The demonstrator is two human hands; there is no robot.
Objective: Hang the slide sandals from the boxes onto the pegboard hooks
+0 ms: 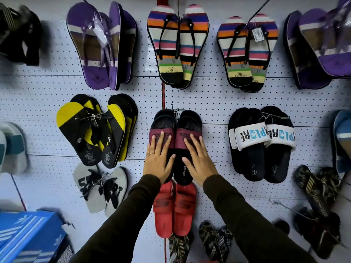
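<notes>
A pair of black slide sandals with maroon straps [188,122] hangs from a hook [175,111] at the middle of the white pegboard [214,99]. My left hand [158,161] lies flat on the left sandal, fingers spread over its strap. My right hand [198,160] rests flat on the right sandal in the same way. Neither hand grips anything. A blue shoe box [30,236] sits at the lower left.
Other pairs hang all around: red slides [174,207] right below, black slides with white straps [264,145] to the right, yellow-black flip-flops [95,130] to the left, striped [177,46] and purple [102,46] ones above, grey ones [100,188] at lower left.
</notes>
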